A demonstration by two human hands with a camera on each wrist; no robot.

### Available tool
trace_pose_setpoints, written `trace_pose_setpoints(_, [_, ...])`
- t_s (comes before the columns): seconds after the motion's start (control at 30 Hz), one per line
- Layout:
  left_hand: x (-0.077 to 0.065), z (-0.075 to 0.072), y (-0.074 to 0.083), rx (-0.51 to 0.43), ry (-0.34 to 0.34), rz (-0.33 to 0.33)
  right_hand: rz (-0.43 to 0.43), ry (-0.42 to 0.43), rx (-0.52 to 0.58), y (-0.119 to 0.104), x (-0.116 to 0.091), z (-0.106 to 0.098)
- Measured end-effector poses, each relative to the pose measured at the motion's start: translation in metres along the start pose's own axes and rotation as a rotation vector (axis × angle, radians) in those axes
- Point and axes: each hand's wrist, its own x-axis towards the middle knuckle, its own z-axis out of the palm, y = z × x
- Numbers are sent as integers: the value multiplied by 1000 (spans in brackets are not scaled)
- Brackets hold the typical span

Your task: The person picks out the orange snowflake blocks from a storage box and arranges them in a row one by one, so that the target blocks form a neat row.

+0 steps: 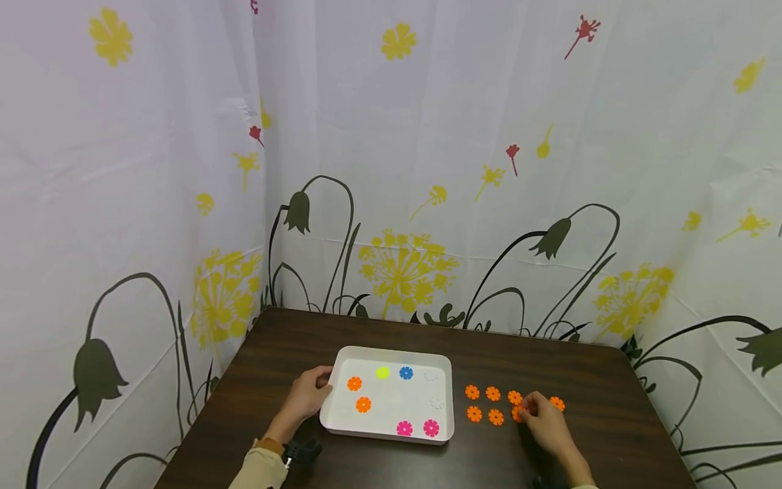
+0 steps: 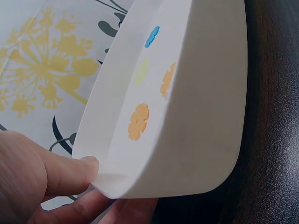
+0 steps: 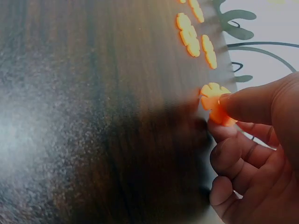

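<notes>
In the head view a white tray [image 1: 400, 399] lies on the table with small flower-shaped discs inside: two orange discs [image 1: 358, 394], a yellow disc [image 1: 382, 372], a blue disc [image 1: 406, 373], two pink discs [image 1: 431, 428] and two whitish ones [image 1: 436, 402]. My left hand [image 1: 309, 394] grips the tray's left side; the left wrist view shows its thumb [image 2: 86, 173] over the rim and fingers beneath. To the right of the tray, my right hand [image 1: 547, 425] pinches an orange flower disc [image 3: 212, 100] between thumb and fingers, just above or on the table; contact cannot be told.
Several orange flower discs [image 1: 493, 393] lie in two rows between the tray and my right hand. Another orange disc [image 1: 557, 403] lies beyond that hand. The dark wooden table [image 1: 293, 333] meets a white patterned curtain [image 1: 342, 122] at its back and sides.
</notes>
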Motion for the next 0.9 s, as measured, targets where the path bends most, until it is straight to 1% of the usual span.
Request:
trace_pose_setpoints(0.1, [0,1,1,-14,1,-3,-4,-7,-20,2,1,1])
trace_pose_setpoints(0.37, [-2,-1,2,-5,3,2,-1,-19,-57,4,3,3])
trace_pose_setpoints(0.47, [-1,-1,2,-4,5,5,12,-24,-54,3,3,4])
trace_pose_setpoints(0.6, [-1,0,2,-6,1,4,8,-27,-62,2,2,4])
trace_pose_setpoints(0.73, [-2,-1,1,-4,-11,-6,-15,8,-103,-4,-1,4])
trace_pose_setpoints(0.9, [-1,-1,1,-13,-20,-13,-57,79,-112,-25,0,5])
